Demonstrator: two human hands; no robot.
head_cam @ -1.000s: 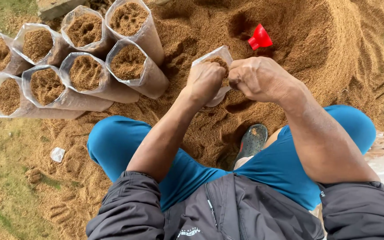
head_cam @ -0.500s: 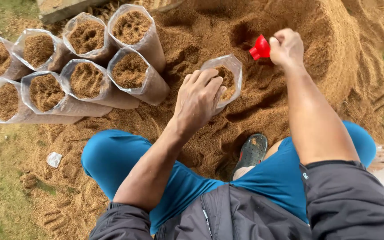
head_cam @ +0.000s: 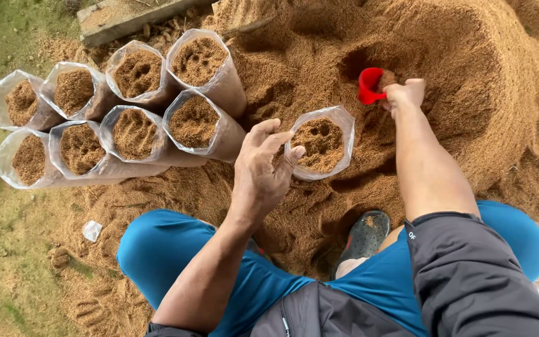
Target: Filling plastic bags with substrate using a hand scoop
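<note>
Left hand point(head_cam: 262, 167) sat fingers loosely spread, fingertips touching the near rim of a clear plastic bag point(head_cam: 320, 145) part-filled with sawdust, apparently steadying it upright and keeping its mouth open. Right hand point(head_cam: 405, 95) was closed around the handle of a red scoop point(head_cam: 368, 85), scoop head dug into a hollow in the sawdust heap point(head_cam: 469, 81), just behind the bag so a load travels a short way. The bag stood on the sawdust between the person's knees and the heap. Seven filled bags point(head_cam: 133, 106) leaned together in two rows to the left, propping each other. A wooden plank point(head_cam: 132, 17) lay behind them; grass point(head_cam: 1, 249) at far left; a dark shoe point(head_cam: 363, 236) below the bag
</note>
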